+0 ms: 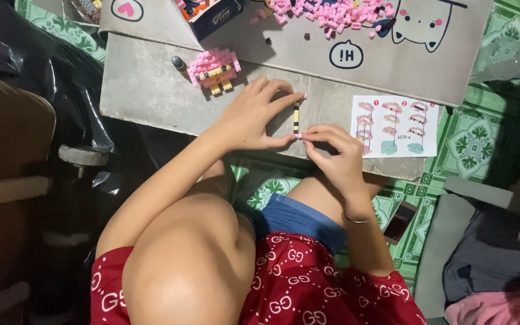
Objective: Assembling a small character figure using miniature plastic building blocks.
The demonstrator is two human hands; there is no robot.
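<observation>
A thin strip of small black and yellow bricks (296, 117) stands on end on the grey concrete slab (145, 90). My left hand (254, 117) pinches it between forefinger at its top and thumb at its bottom. My right hand (335, 153) presses a tiny pink piece against the strip's lower end with its fingertips. A finished pink and yellow brick figure (215, 69) lies on the slab to the upper left of my left hand.
An instruction sheet (395, 126) lies at the slab's right. A heap of loose pink bricks (326, 15) rests on a grey board with a cat drawing (419, 21). A small open box (209, 15) stands beside them. A phone (399, 221) lies on the green tiled floor.
</observation>
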